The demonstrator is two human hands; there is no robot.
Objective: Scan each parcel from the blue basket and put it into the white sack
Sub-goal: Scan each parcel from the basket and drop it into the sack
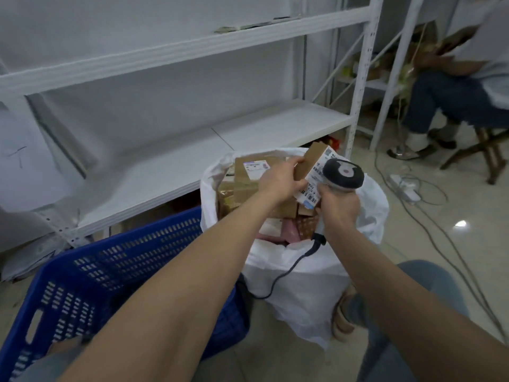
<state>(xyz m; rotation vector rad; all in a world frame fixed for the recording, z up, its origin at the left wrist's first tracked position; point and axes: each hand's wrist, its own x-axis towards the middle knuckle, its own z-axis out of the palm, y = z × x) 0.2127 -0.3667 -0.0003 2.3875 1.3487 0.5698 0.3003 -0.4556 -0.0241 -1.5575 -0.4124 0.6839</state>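
My left hand (281, 181) grips a small cardboard parcel (312, 168) over the open white sack (308, 274), which already holds several boxes. My right hand (340, 205) is wrapped around the scanner (343, 175), its head right beside the parcel's label. The blue basket (91, 279) stands just left of the sack.

Parcel (310, 159) and scanner (343, 173) above white sack (303, 285)

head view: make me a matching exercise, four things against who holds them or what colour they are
1 small box
2 scanner
3 basket
4 sack

a gripped by the right hand
b blue, lower left
c held by the left hand
d white, holds parcels

Pairs: 1-c, 2-a, 3-b, 4-d
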